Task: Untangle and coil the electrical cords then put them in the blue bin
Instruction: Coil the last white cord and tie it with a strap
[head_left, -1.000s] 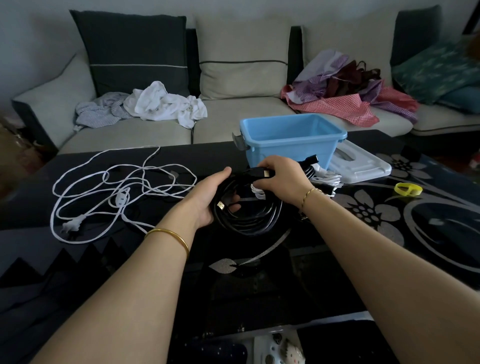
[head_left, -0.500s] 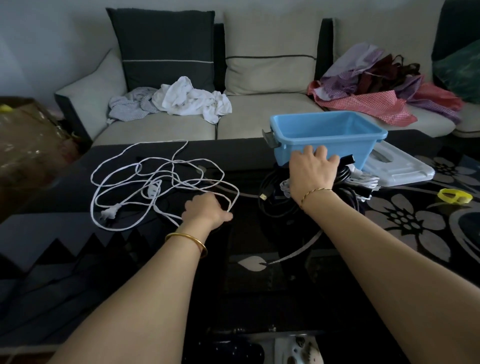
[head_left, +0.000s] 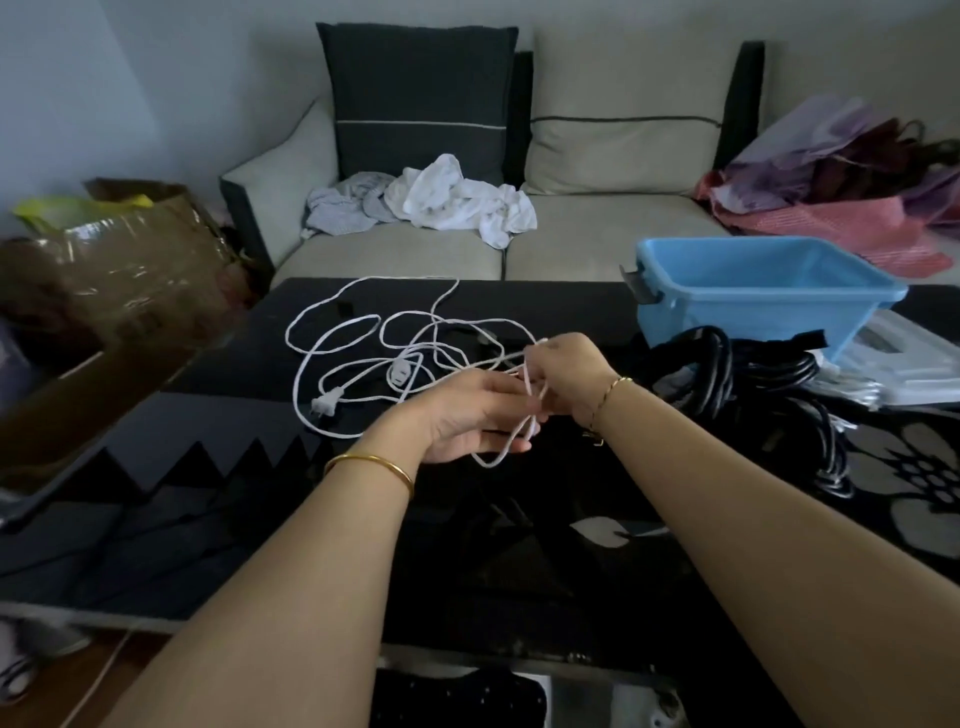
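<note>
Fingers of left hand (head_left: 464, 419) curl round white cord (head_left: 401, 373); right hand (head_left: 570, 370) pinches same cord

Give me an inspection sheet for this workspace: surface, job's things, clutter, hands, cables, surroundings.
Surface: black glass table with a grey flower pattern.
Job's things: white cord tangled on the table's left half; black cords bundled in front of the blue bin, which stands upright at far right.
Clutter: white lid right of the bin.
Hands: left hand and right hand both hold strands of the white cord above the table.
Cables: white cord uncoiled, its plug lying free; none seen in the bin's visible part.
Surroundings: sofa with white clothes and a clothes pile; cardboard box at left.
</note>
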